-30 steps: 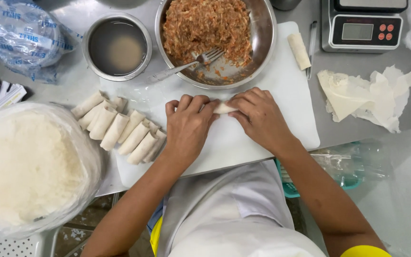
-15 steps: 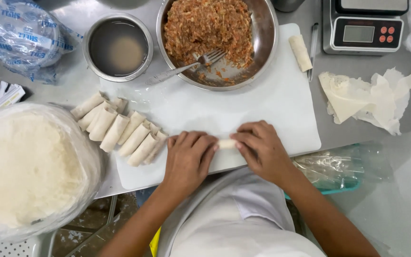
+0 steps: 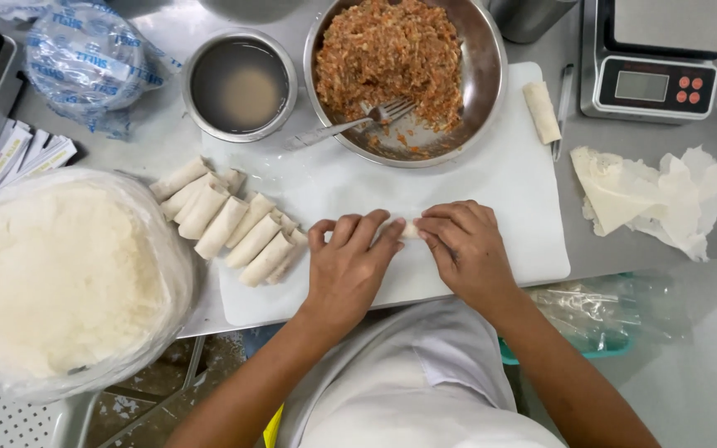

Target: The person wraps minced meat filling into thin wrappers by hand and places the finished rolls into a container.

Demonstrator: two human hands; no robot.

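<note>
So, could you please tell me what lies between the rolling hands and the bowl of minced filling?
The head view shows only bare white cutting board between the hands and the filling bowl.

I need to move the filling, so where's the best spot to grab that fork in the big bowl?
Take the fork by its handle end, coming from the lower left. The handle lies over the rim of the big steel bowl toward the white board, bare and clear of food, while the tines rest beside the filling.

one head-worn camera looks almost straight down, close above the white cutting board (image 3: 491,178). the board fills mid-frame, the wearer's body sits below it.
</note>
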